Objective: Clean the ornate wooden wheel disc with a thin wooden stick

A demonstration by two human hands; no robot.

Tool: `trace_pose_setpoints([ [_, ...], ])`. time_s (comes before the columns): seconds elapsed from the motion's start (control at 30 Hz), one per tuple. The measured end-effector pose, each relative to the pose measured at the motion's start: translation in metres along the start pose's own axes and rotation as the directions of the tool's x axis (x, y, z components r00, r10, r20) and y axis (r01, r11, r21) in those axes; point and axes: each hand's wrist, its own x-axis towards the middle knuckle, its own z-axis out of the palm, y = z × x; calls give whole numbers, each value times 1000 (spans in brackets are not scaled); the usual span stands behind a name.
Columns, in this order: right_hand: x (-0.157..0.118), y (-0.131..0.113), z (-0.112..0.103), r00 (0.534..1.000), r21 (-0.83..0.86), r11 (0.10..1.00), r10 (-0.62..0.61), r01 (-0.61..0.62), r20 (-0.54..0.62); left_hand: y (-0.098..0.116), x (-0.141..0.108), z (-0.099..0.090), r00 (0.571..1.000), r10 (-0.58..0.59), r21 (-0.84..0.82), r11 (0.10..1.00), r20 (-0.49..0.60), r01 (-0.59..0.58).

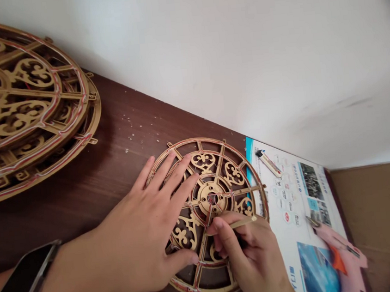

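Note:
A round gold openwork disc (203, 161), with scroll ornaments and red and white wires along its ribs, lies flat on the brown table. My left hand (150, 215) rests on the disc's left side, fingers spread and flat, a smartwatch on its wrist. Pinched in my right hand (251, 251) is a thin pale stick (245, 222), its end pointing up to the right. The fingertips of that hand are low on the disc, close to the hub (213, 197). What lies under those fingertips is hidden.
Larger gold openwork discs (33, 98) with wires are stacked at the left. Right of the small disc, a printed sheet (273, 193) bears a lighter (269, 163) and a pink glue gun (342, 251). White crumbs (131, 135) dot the table (135, 110) by the white wall (224, 59).

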Motion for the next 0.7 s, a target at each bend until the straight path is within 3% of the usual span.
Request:
trace_pose_setpoints([
  [0.23,-3,0,0,992,134,988,94,-82,-83,-3,0,-1,999,31,0,1000,30,-31],
  [0.43,-1,0,0,994,34,999,-19,23,-104,-2,-2,-1,1000,6,26,1000,25,-7],
  [0.7,1,-1,1,994,25,998,-53,56,-94,9,1,1,1000,-26,43,999,9,26],
])
